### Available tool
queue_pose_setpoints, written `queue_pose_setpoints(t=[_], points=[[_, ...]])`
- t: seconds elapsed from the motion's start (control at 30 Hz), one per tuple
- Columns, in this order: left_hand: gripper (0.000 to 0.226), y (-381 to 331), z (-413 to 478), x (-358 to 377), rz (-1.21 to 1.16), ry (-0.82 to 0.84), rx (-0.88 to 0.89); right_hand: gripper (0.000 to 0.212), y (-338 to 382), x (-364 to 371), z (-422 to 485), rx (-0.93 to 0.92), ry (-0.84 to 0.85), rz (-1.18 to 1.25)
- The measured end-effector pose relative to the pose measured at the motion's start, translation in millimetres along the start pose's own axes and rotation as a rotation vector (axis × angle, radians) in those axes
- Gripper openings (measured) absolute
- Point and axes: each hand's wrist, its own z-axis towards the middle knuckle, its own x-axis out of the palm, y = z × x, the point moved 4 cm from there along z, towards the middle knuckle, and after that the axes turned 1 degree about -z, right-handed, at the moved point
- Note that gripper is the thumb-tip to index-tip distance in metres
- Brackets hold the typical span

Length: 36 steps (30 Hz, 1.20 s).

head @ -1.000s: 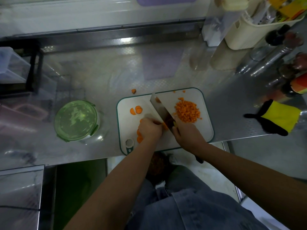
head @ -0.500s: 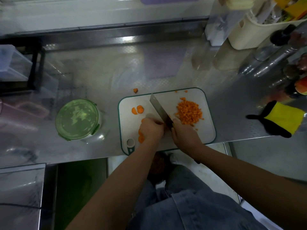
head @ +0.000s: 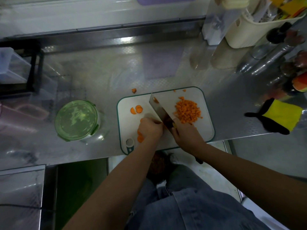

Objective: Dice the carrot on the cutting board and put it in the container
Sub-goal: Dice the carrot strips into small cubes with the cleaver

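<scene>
A white cutting board (head: 206,130) with a green rim lies at the counter's front edge. A heap of diced carrot (head: 187,111) sits on its right half. Two carrot slices (head: 136,110) lie on its left half, and more slices (head: 140,136) peek out beside my left hand (head: 150,130). That hand presses down on carrot pieces hidden under its fingers. My right hand (head: 186,133) grips the handle of a cleaver (head: 159,109), whose blade slants across the board right beside my left fingers. A round container (head: 76,120) with a green lid stands left of the board, lid on.
One carrot bit (head: 133,90) lies on the steel counter just behind the board. A yellow and black glove (head: 280,117) rests at the right. Bottles (head: 272,53) and a cream basket (head: 249,29) crowd the back right. A black rack (head: 33,67) stands at the far left.
The cleaver blade rose and fell in small chops beside my left fingers, staying at about the same spot on the board. Both hands have hardly shifted.
</scene>
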Motion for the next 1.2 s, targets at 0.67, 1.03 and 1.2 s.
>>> queue_pose_setpoints(t=[0.67,1.03,1.2], points=[[0.021,-4,-5,-2,-0.011,-0.001,-0.010,0.038,-4,3,0,0.010,-0.029,-0.090],[0.023,-5,-8,-7,0.046,0.016,0.050,0.009,-11,-10,-3,0.050,-0.073,0.135],[0.017,-12,-15,-15,0.032,0.034,0.173,0.016,-29,-20,3,0.156,-0.084,0.261]])
